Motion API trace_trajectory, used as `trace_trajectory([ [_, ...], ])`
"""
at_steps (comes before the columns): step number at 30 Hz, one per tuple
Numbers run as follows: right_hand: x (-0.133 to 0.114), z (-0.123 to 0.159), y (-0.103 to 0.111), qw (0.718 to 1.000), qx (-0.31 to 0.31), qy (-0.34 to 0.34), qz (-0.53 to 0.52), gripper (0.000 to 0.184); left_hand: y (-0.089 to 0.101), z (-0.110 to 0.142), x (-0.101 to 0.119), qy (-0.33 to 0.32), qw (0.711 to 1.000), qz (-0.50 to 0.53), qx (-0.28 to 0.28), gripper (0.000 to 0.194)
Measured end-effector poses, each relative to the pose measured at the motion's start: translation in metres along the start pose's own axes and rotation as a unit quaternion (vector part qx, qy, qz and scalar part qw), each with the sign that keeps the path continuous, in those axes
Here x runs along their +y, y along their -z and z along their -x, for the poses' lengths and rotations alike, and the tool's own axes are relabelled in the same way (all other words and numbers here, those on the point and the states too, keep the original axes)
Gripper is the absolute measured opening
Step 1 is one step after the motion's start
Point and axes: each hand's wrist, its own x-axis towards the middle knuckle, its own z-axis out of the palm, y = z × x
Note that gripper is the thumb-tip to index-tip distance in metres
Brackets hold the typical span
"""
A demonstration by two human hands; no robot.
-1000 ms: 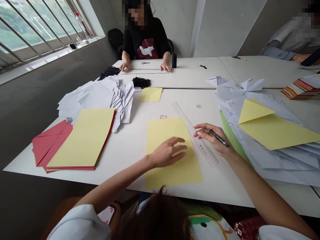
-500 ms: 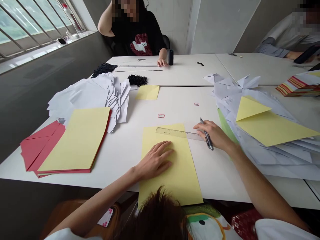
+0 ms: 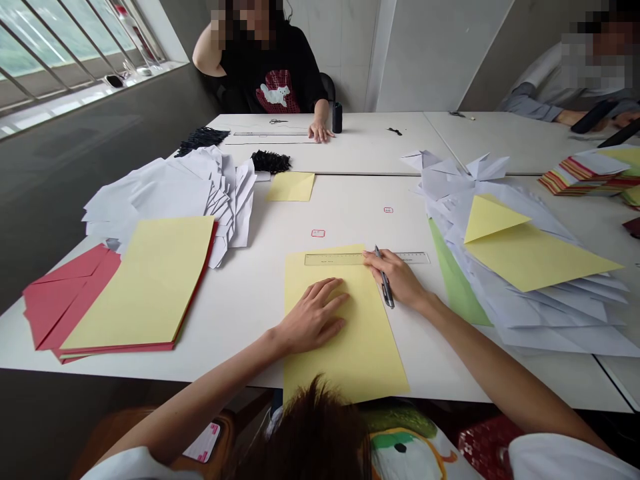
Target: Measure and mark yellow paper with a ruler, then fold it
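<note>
A sheet of yellow paper (image 3: 350,360) lies on the white table in front of me. My left hand (image 3: 316,315) rests flat on it, palm down with the fingers a little apart. Across the sheet's far end lies a clear ruler (image 3: 340,259), its right part reaching past the paper onto the table. My right hand (image 3: 395,275) holds a dark pen (image 3: 387,291) between its fingers, the pen slanting across the hand. The fingertips of that hand touch the ruler near the paper's right edge.
To the left, a yellow-topped paper stack (image 3: 145,287) lies by red folded paper (image 3: 70,290) and piled white sheets (image 3: 150,190). On the right sits another white pile (image 3: 550,320) with folded yellow paper (image 3: 540,257). A person (image 3: 280,73) sits opposite; another person (image 3: 540,93) sits far right.
My right hand has moved left along the ruler, still holding the pen. The ruler, tilted before, now lies nearly level across the sheet. My left hand stays on the paper.
</note>
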Motion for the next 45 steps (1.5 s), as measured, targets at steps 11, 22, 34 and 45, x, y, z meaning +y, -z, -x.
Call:
trace_trajectory([
  [11, 0.004, 0.010, -0.002, 0.991, 0.135, -0.018, 0.016, 0.027, 0.005, -0.018, -0.023, 0.212, 0.966, 0.011, 0.147, 0.041],
  [22, 0.002, 0.005, 0.000, 0.996, 0.063, -0.060, -0.016, 0.030, 0.000, -0.023, -0.031, 0.259, 0.956, -0.027, 0.134, 0.052],
  [34, -0.001, 0.003, 0.005, 0.998, 0.021, -0.046, -0.027, 0.031, -0.001, -0.022, -0.026, 0.311, 0.941, -0.080, 0.106, 0.062],
  [45, 0.001, -0.004, 0.004, 0.997, 0.024, -0.050, -0.045, 0.030, 0.003, -0.025, -0.030, 0.316, 0.940, -0.091, 0.086, 0.067],
])
